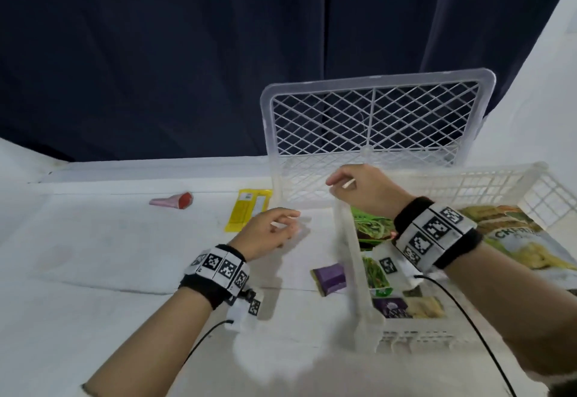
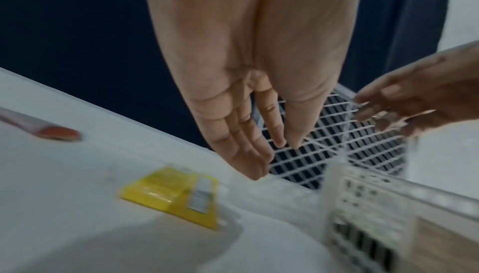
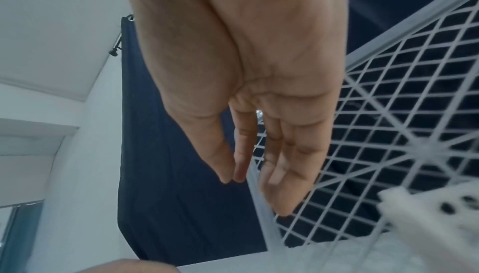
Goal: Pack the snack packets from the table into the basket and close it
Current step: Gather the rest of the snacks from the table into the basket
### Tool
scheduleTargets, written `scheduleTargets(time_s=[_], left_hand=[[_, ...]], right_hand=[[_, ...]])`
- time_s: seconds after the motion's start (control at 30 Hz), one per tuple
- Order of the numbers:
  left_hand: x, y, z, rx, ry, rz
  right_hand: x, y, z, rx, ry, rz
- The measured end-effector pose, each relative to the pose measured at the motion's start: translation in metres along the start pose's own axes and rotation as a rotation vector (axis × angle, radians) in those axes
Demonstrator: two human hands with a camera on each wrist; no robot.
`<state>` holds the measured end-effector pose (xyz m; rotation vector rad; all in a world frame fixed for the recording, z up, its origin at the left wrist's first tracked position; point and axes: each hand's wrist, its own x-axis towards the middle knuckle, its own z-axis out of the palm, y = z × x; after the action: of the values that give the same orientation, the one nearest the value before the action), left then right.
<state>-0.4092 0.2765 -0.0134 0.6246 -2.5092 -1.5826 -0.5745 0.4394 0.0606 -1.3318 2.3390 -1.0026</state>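
Note:
The white basket (image 1: 351, 259) stands at the right, its mesh lid (image 1: 374, 80) upright behind it. Inside lie a green packet (image 1: 371, 225), a large chips bag (image 1: 515, 240) and a purple packet (image 1: 390, 306). On the table lie a yellow packet (image 1: 248, 209), a pink and red packet (image 1: 173, 200) and a purple packet (image 1: 331, 278) against the basket's left wall. My left hand (image 1: 288, 225) hovers over the table near the yellow packet (image 2: 176, 193), relaxed and empty. My right hand (image 1: 335, 187) hangs over the basket's far left corner by the lid (image 3: 388, 134), holding nothing.
A white cloth covers the table (image 1: 125, 256). A dark blue curtain (image 1: 187, 53) hangs behind it and a white wall (image 1: 546, 100) rises at the right. Cables trail from both wrist bands toward me.

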Motion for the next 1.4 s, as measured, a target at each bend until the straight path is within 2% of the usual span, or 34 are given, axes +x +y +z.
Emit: scheduleTargets(time_s=[0.07, 0.13, 0.23, 0.33, 0.47, 0.53, 0.63, 0.73, 0.83, 0.93, 1.07, 1.13, 1.2, 1.27, 1.33, 1.4], left_hand=[[0.000, -0.024, -0.043, 0.059, 0.046, -0.031], [0.001, -0.050, -0.087, 0.132, 0.080, -0.078], [0.006, -0.087, -0.146, 0.238, 0.169, -0.123], [0.015, -0.123, -0.200, 0.310, 0.230, -0.177], [0.030, -0.161, -0.250, 0.294, 0.350, -0.277], [0.038, -0.175, -0.264, 0.394, 0.309, -0.272], [0.051, -0.190, -0.272, 0.500, 0.185, -0.253], [0.066, -0.203, -0.275, 0.499, 0.160, -0.249], [0.078, -0.214, -0.275, 0.534, 0.177, -0.240], [0.085, -0.214, -0.271, 0.605, 0.238, -0.256], [0.081, -0.195, -0.257, 0.505, 0.175, -0.330], [0.071, -0.178, -0.243, 0.556, 0.136, -0.269], [0.060, -0.156, -0.222, 0.490, 0.115, -0.195], [0.052, -0.133, -0.199, 0.394, 0.095, -0.123], [0.047, -0.106, -0.172, 0.332, 0.059, -0.056], [0.043, -0.075, -0.142, 0.286, 0.004, 0.002]], right_hand=[[0.018, -0.027, 0.024, 0.014, -0.028, 0.005], [0.039, -0.045, 0.056, 0.021, -0.023, 0.071], [0.067, -0.052, 0.119, 0.017, -0.049, 0.254], [0.089, -0.053, 0.179, -0.081, -0.159, 0.406], [0.110, -0.047, 0.228, -0.148, -0.143, 0.718], [0.118, -0.045, 0.246, -0.193, -0.120, 0.796], [0.126, -0.050, 0.259, -0.222, -0.043, 0.828], [0.134, -0.054, 0.260, -0.190, 0.030, 0.820], [0.138, -0.054, 0.256, 0.122, 0.123, 0.736], [0.135, -0.061, 0.244, 0.378, 0.068, 0.751], [0.111, -0.075, 0.212, 0.544, -0.077, 0.784], [0.091, -0.082, 0.193, 0.743, -0.171, 0.801], [0.068, -0.089, 0.171, 0.933, -0.207, 0.793], [0.042, -0.096, 0.145, 1.071, -0.171, 0.781], [0.021, -0.092, 0.111, 1.339, -0.004, 0.878], [0.000, -0.085, 0.080, 1.315, -0.098, 0.768]])
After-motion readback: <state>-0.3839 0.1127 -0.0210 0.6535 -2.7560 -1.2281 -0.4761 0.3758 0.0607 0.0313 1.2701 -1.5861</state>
